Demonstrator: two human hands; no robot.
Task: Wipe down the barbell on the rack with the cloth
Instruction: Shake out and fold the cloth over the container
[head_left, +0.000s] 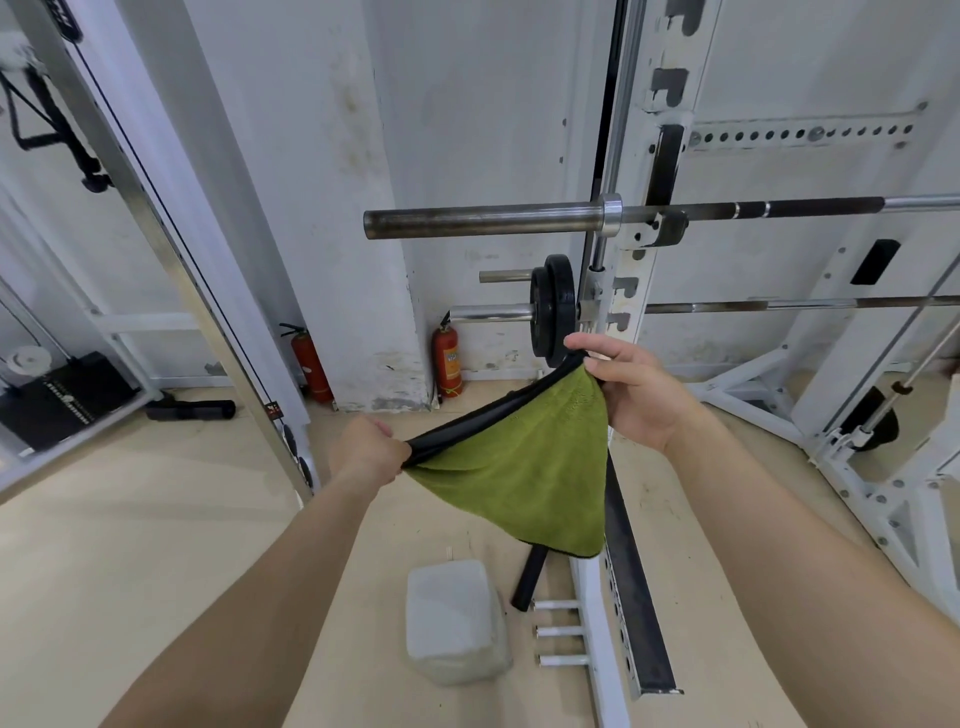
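A green cloth (524, 467) with a black edge hangs stretched between my two hands, below and in front of the barbell. My left hand (366, 449) pinches its left corner. My right hand (631, 387) grips its upper right corner. The barbell (483, 221) rests horizontally on the white rack (631, 291), its dark bare sleeve pointing left and its shaft running off to the right. Neither the cloth nor my hands touch the barbell.
A second bar with black weight plates (553, 306) sits lower on the rack. Two red fire extinguishers (448, 358) stand by the wall. A grey-white block (454, 621) and a black roller (530, 577) lie on the floor. A mirror frame (171, 249) is on the left.
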